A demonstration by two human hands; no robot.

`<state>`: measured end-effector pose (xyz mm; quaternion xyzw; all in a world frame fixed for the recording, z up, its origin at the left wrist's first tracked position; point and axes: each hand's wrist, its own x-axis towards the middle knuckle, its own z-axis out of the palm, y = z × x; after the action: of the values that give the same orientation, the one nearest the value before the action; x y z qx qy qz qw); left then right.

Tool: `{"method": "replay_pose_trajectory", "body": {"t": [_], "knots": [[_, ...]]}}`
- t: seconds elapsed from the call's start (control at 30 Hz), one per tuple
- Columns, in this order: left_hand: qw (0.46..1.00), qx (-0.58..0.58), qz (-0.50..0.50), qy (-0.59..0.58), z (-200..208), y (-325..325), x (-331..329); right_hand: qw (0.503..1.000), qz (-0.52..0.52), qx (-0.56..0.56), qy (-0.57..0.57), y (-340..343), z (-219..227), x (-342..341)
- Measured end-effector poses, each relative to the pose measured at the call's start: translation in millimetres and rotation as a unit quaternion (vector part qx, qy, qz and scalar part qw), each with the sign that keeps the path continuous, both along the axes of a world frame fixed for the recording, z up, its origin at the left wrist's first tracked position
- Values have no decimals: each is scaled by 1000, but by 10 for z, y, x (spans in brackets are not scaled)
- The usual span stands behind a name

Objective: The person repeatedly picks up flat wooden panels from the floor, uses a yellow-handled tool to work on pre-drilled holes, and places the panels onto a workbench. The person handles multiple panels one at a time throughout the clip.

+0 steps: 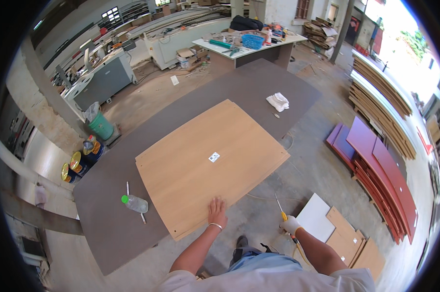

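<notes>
Tan board (195,175) lies before me on the brown tabletop (103,219). My bare left hand (217,212) rests on its near edge, fingers extended and slightly parted, gripping nothing. Farther right, my gloved right hand (291,225) is curled around a yellow air gun (283,214), its thin nozzle pointing up, clear of the board. Around me, left to right: a green-capped bottle (136,204) just beside the board, a crumpled white cloth (278,101) beyond it, stacked red panels (383,170) on the floor side.
</notes>
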<state>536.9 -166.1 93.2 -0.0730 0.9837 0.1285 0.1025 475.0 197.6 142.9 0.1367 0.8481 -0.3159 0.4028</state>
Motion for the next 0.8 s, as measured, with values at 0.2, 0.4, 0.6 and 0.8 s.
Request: {"method": "replay_pose_trajectory", "body": {"t": [0.2, 0.4, 0.6, 0.8], "knots": [[986, -159, -9, 53, -460, -84, -663, 1000, 24, -13, -3, -38, 220, 214], [984, -164, -19, -65, -240, 22, -809, 970, 179, 137, 90, -318, 1371, 386], [985, -160, -1, -64, -257, -31, -1000, 981, 121, 144, 44, 158, 957, 870], [981, -181, 16, -63, -184, -44, -1039, 987, 53, 152, -30, 775, 968, 1571]]}}
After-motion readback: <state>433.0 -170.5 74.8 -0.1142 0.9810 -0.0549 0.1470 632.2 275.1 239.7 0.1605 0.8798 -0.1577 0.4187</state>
